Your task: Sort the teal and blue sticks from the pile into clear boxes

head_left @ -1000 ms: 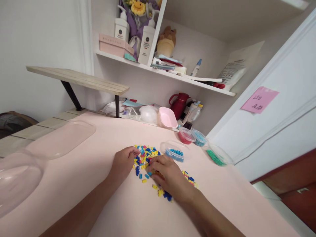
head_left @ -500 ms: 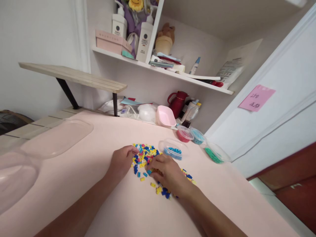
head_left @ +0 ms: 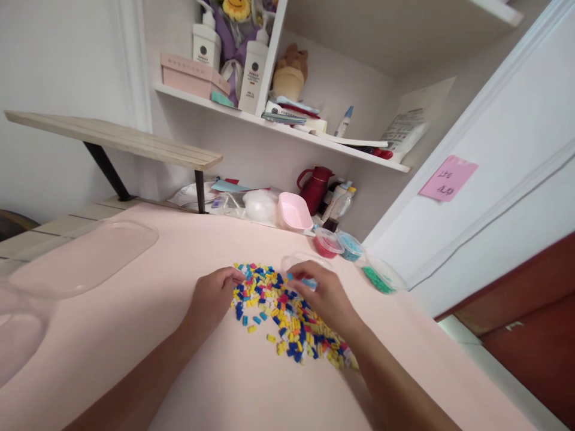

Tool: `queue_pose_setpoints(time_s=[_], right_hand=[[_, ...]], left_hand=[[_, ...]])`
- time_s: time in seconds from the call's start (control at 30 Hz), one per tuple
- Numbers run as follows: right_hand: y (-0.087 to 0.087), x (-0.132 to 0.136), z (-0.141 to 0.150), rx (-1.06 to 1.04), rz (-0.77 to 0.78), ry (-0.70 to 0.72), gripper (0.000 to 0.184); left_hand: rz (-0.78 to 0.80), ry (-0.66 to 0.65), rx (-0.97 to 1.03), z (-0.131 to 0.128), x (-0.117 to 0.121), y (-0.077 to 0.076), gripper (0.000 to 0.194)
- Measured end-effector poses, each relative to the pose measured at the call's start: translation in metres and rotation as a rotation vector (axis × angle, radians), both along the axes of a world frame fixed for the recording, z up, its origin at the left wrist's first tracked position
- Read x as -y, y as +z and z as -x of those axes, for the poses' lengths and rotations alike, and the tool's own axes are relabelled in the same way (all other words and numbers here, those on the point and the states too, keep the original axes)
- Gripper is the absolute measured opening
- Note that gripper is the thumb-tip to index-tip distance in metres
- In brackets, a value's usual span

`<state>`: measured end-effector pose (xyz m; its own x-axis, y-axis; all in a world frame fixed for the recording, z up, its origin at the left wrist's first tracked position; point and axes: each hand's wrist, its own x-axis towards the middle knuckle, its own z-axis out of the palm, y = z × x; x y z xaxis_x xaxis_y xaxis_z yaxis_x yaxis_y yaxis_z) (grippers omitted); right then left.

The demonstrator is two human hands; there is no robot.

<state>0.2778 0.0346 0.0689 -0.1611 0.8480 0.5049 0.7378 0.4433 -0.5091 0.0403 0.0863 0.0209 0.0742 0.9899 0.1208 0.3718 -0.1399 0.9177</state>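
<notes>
Small toy building bricks [head_left: 291,320] in yellow, dark blue, light blue, red and white lie in a loose heap on the pink tabletop. My left hand [head_left: 210,299] rests at the heap's left edge, fingers curled in; whatever they might hold is hidden. Over the far side of the heap, my right hand [head_left: 327,292] is pinched, and a light blue brick [head_left: 290,276] shows at its fingertips. That hand partly covers a clear tub [head_left: 309,258] of light blue bricks just behind it.
Behind to the right stand clear tubs of red [head_left: 327,243], light blue [head_left: 350,246] and green bricks [head_left: 378,280]. A pink bowl [head_left: 295,212] and red jug [head_left: 314,188] are at the back. Clear plastic containers [head_left: 90,257] lie at left, near a raised wooden stand [head_left: 117,139].
My right hand has lifted off the heap and moved up and right to the light blue tub, uncovering bricks beneath. My left hand stays at the heap's edge. The view has shifted slightly right.
</notes>
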Motion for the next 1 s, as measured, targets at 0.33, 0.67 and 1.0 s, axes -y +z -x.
queue_pose_setpoints(time_s=[0.33, 0.67, 1.0], right_hand=[[0.003, -0.012, -0.049, -0.156, -0.195, -0.303, 0.03], [0.011, 0.018, 0.021, 0.148, 0.1, 0.27, 0.021], [-0.016, 0.014, 0.032, 0.456, 0.155, 0.217, 0.021]], left_hand=[[0.009, -0.002, 0.006, 0.0, -0.001, -0.004, 0.031], [-0.008, -0.005, -0.008, 0.0, -0.001, -0.002, 0.034], [-0.023, -0.02, -0.016, 0.0, -0.001, -0.002, 0.035]])
